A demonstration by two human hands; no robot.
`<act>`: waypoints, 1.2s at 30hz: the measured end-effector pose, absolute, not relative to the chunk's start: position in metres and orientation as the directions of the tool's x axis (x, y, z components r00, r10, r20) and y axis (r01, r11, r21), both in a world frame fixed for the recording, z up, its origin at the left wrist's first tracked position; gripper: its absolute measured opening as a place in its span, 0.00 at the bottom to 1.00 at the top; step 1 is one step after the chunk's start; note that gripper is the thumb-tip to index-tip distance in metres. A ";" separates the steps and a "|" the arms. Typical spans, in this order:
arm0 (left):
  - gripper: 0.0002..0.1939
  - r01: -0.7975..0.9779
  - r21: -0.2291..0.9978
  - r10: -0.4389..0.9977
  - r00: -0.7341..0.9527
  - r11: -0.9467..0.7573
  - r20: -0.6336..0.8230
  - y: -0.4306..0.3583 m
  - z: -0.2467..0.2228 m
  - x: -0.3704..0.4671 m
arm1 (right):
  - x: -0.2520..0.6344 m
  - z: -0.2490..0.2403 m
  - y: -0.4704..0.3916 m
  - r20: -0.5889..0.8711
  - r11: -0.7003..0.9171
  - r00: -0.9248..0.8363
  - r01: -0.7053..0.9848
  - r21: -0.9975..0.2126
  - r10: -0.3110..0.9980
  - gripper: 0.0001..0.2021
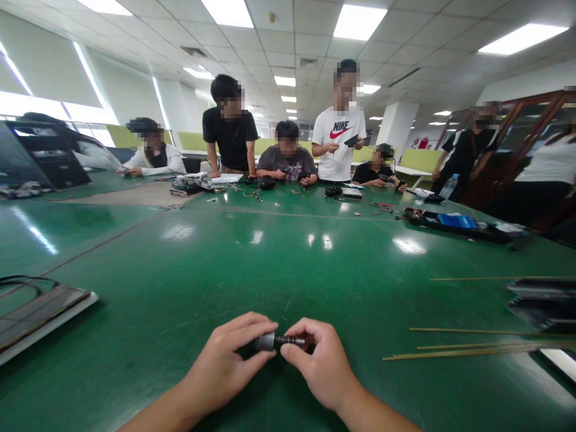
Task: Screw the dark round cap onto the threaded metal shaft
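Observation:
Low in the middle of the head view, both hands hold a small dark cylindrical part [266,342] just above the green table [252,270]. Its left end is a wide grey barrel; to the right runs a narrower ringed black shaft with a shiny metal end. My left hand [231,351] grips the barrel between thumb and fingertips. Thumb and fingers of my right hand [321,354] close round the narrow shaft. The exact kind of the part cannot be made out, and fingers cover some of it.
Thin wooden sticks [450,351] and dark folded pieces [540,303] lie at right. A flat brown and white panel [45,318] with black cables sits at left. Farther off are an open tool case [450,223] and a computer case [40,156]. Several people work around the far side.

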State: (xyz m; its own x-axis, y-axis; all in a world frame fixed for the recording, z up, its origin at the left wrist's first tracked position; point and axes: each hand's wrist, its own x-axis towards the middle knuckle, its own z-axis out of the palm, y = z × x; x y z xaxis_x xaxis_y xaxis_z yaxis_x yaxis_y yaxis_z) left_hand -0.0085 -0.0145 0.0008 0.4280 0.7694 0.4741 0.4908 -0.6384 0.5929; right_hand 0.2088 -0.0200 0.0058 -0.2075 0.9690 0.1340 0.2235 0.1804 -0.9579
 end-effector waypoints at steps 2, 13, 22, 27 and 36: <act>0.19 0.498 0.589 0.771 0.422 -0.637 0.477 -0.014 0.001 -0.009 | 0.209 0.006 -0.020 0.133 0.178 -0.205 0.219 -0.959 0.970 0.02; 0.19 0.522 0.543 0.752 0.409 -0.658 0.517 -0.013 -0.001 -0.013 | 0.209 0.008 -0.020 0.135 0.180 -0.199 0.233 -0.956 0.971 0.02; 0.19 0.531 0.536 0.752 0.404 -0.656 0.520 -0.013 0.000 -0.013 | 0.209 0.009 -0.020 0.142 0.185 -0.188 0.236 -0.954 0.972 0.02; 0.18 0.526 0.542 0.753 0.407 -0.656 0.517 -0.012 0.000 -0.014 | 0.209 0.008 -0.019 0.139 0.182 -0.191 0.225 -0.957 0.972 0.02; 0.20 0.529 0.542 0.755 0.394 -0.653 0.525 -0.012 0.001 -0.015 | 0.209 0.008 -0.019 0.136 0.177 -0.185 0.227 -0.958 0.973 0.02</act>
